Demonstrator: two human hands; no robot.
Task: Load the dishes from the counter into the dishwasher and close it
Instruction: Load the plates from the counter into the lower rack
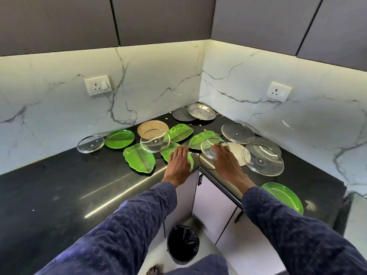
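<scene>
1. The right hand rests flat-fingered on a clear glass plate at the surface corner.
2. The left hand, fingers straight, touches the adjacent green leaf plate.
3. Glass: stiff, slippery, fragile; take hold at the rim.

green leaf-shaped plastic plates: lying six
clear round glass plates: showing five
round steel plates: sitting three

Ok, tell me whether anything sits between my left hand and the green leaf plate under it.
Nothing visible does. The left hand lies with straight fingers directly on the green leaf plate at the counter's inner corner. A clear glass plate overlaps that plate's far edge, beyond the fingertips, so it may slide when the plate is lifted.
</scene>
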